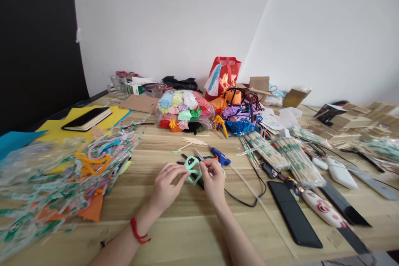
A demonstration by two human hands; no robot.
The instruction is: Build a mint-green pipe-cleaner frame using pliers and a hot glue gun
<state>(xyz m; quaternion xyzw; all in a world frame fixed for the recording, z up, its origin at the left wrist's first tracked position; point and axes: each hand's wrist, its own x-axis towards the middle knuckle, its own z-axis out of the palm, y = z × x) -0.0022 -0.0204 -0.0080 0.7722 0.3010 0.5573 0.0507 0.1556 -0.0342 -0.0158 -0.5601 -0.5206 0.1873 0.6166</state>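
Observation:
A small light-green craft piece (193,171) with a black-and-white eye is held between both hands, above the wooden table. My left hand (170,183) pinches its left side between thumb and fingers; a red string circles that wrist. At its right side, my right hand (213,181) has thumb and fingers closed on the green piece. Just behind the hands lie a blue glue gun (220,156) and scissors, whose blades (198,154) point away. Flat wooden cut-outs (195,141) and a thin green-tipped stick (183,147) rest farther back.
Scattered wrappers (62,191) and a black notebook (87,119) are on the left. Behind are a bag of colored pipe cleaners (185,110) and a red bag (226,72). Bundled sticks (296,160), a black phone (294,214), a clear rod (264,210) and a cable (249,205) lie right.

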